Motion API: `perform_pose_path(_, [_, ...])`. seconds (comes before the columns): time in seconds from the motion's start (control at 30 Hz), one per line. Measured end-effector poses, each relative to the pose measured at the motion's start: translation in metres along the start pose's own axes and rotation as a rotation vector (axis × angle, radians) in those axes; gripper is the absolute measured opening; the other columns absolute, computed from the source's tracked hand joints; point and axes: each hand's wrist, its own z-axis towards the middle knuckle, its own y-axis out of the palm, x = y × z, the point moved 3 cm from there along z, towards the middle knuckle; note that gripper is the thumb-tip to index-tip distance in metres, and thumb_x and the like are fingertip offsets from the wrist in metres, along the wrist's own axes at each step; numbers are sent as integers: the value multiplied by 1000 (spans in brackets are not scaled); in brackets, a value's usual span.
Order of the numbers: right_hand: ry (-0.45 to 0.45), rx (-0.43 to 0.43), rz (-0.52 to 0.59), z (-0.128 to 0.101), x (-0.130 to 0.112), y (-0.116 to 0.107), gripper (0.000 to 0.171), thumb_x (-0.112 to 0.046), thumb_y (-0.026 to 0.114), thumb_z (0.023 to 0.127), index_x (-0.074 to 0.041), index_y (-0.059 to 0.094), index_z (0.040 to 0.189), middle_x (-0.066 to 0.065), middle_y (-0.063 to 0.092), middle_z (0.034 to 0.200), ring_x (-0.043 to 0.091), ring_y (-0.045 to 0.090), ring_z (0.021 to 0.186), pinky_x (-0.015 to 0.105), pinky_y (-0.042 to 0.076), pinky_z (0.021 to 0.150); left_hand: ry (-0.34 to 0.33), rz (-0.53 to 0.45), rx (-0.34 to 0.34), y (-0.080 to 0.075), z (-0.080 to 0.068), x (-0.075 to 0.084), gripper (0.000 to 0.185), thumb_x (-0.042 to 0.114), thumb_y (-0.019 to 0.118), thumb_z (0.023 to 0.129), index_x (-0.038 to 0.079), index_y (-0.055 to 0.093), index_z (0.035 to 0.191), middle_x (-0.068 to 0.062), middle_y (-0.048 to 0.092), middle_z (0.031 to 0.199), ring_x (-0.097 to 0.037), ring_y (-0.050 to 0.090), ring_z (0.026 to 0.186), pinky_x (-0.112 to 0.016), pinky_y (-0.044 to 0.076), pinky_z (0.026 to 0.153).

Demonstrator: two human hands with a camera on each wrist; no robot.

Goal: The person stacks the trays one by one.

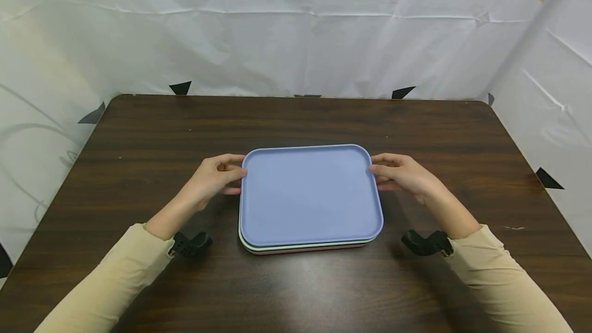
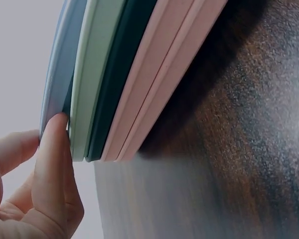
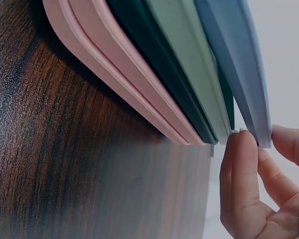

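Note:
A blue rectangular tray (image 1: 310, 194) lies on top of a stack in the middle of the table. My left hand (image 1: 217, 176) pinches its left rim, thumb above and fingertips beneath. On the opposite side my right hand (image 1: 402, 173) pinches the right rim in the same way. Both wrist views show a narrow gap under the blue tray, with some dark green visible inside it. Below come a light green tray (image 2: 92, 64), a dark green tray (image 2: 117, 74) and two pink trays (image 3: 124, 84), packed closely together.
The stack stands on a dark wood-grain table (image 1: 296, 122). White sheeting (image 1: 296, 50) with yellow and black triangular patches hangs behind the table and along its sides. A black strap device (image 1: 191, 244) sits on the left wrist and another black strap device (image 1: 427, 243) on the right.

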Motion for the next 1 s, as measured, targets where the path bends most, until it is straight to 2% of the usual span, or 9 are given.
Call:
perform_pose_path(0.37, [-22, 13, 19, 3, 3, 0, 53, -21, 57, 96, 9, 43, 137, -7, 64, 96, 3, 63, 86, 21, 58, 82, -4, 27, 23, 1, -2, 0, 46, 11, 57, 94, -3, 47, 137, -12, 55, 109, -9, 61, 93, -30, 60, 79])
perform_pose_path(0.63, [2, 15, 40, 3, 2, 2, 59, -19, 59, 95, 3, 36, 145, -3, 62, 101, 2, 63, 85, 22, 58, 83, 9, 24, 41, 3, -4, 0, 46, 11, 55, 95, -3, 47, 138, -22, 56, 121, -9, 62, 93, -29, 60, 79])
perform_pose_path(0.87, [23, 10, 29, 5, 4, 5, 57, -17, 58, 96, 2, 36, 145, 1, 60, 102, 5, 62, 84, 25, 58, 83, -2, 40, 64, 1, -3, 0, 45, 11, 55, 95, -2, 49, 137, -25, 55, 127, -7, 64, 90, -27, 60, 78])
perform_pose_path(1.0, [35, 11, 41, 5, 4, 5, 58, -17, 58, 95, 1, 36, 145, 1, 58, 102, 4, 61, 84, 22, 58, 82, -10, 37, 52, 1, -3, -1, 45, 11, 55, 95, -3, 48, 137, -25, 55, 128, -9, 64, 93, -27, 60, 78])
